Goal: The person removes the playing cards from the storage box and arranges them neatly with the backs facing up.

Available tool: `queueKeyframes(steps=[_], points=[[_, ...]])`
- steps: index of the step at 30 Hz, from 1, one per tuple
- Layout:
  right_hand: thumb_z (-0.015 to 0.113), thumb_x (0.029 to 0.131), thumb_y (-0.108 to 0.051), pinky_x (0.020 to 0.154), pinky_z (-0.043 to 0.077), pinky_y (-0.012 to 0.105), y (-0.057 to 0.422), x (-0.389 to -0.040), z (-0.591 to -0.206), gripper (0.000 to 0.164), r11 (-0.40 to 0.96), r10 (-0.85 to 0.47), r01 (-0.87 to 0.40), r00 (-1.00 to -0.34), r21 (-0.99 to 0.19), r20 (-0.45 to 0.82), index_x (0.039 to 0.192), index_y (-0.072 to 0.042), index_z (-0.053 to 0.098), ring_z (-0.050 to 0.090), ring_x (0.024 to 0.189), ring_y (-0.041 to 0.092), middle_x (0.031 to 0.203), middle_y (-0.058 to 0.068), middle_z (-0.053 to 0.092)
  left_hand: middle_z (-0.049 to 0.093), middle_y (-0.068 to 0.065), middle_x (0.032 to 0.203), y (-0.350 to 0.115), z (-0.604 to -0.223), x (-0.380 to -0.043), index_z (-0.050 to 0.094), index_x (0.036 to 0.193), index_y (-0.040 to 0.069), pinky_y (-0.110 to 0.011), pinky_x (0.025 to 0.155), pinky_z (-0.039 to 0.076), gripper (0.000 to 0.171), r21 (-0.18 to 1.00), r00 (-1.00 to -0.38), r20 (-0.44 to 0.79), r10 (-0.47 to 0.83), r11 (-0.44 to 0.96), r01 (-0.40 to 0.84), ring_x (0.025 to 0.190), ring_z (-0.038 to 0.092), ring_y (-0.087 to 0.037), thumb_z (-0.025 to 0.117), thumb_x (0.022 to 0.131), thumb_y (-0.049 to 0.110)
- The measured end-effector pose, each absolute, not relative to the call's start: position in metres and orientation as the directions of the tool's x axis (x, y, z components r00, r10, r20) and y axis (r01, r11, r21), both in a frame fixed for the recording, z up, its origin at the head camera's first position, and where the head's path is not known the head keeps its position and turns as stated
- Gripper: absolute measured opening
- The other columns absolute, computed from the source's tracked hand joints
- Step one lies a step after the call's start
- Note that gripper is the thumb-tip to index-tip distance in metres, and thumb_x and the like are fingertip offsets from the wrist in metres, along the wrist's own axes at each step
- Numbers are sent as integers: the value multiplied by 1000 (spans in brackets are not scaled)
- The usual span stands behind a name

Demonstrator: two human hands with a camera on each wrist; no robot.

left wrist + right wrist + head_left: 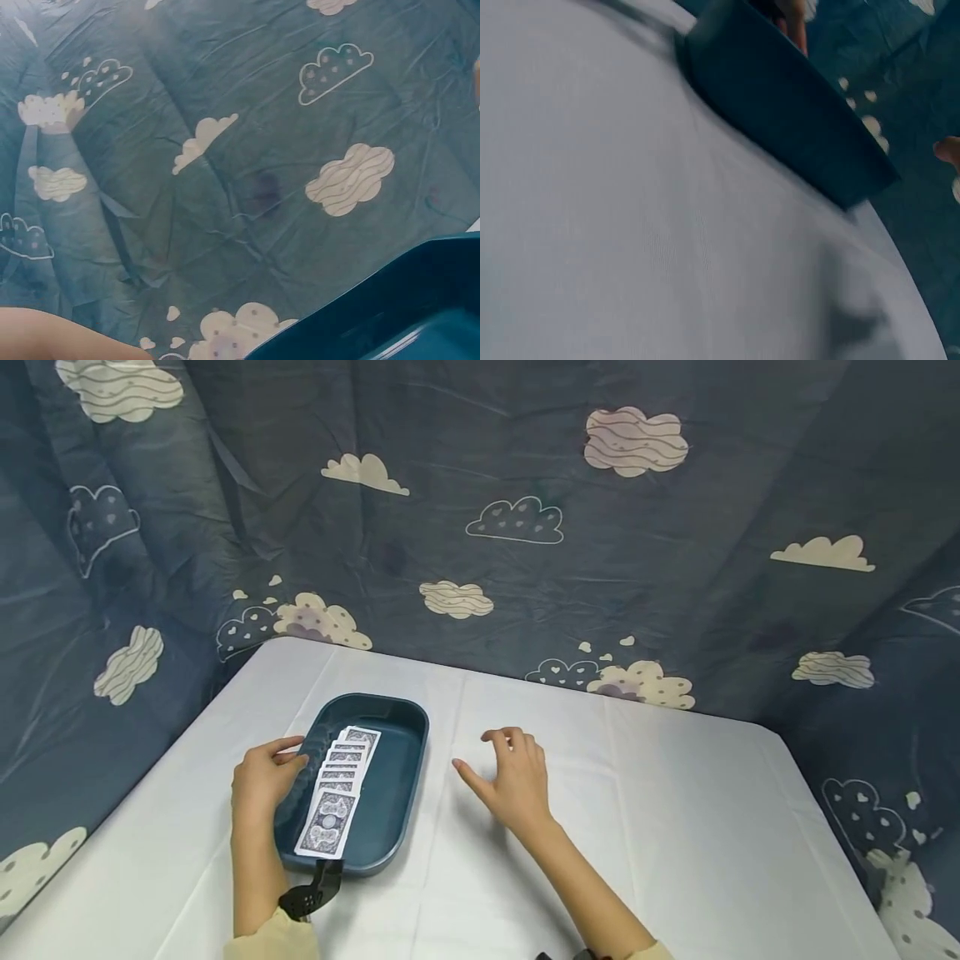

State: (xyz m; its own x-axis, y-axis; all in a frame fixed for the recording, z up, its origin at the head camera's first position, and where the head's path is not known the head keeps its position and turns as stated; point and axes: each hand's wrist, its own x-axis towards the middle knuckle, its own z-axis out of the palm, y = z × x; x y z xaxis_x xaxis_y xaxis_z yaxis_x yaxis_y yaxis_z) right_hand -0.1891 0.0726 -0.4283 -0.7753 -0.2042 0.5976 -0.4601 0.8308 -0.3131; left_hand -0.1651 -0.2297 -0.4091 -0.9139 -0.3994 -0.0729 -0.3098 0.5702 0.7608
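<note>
A dark teal rectangular tray (388, 827) stands on the white table, also showing at the lower right of the left wrist view. Inside it lies an overlapping row of playing cards (328, 822), backs up with a dark blue pattern, running lengthwise along the tray. My left hand (264, 781) is at the tray's left side, thumb and forefinger pinching its rim. To the right of the tray, my right hand (517, 781) hovers over the table with thumb and fingers spread apart and nothing between them. The right wrist view shows the tray's outer wall (780, 105) from the side.
A white cloth (675, 827) covers the table, with faint fold lines. Behind and on both sides hangs a dark blue curtain (465, 460) with pale clouds. A black wrist camera mount (311, 893) sits by the tray's near edge.
</note>
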Motion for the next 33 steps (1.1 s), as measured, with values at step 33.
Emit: queueKeyframes(steps=[33], points=[[69, 46, -79, 80, 33, 36, -94, -177, -440, 102, 814, -579, -578, -815, 57, -1, 117, -7, 57, 48, 96, 16, 105, 2, 57, 69, 13, 87, -277, -435, -162, 53, 129, 3, -21, 62, 47, 62, 932, -961, -209, -180, 260, -252, 76, 61, 1, 73, 79, 33]])
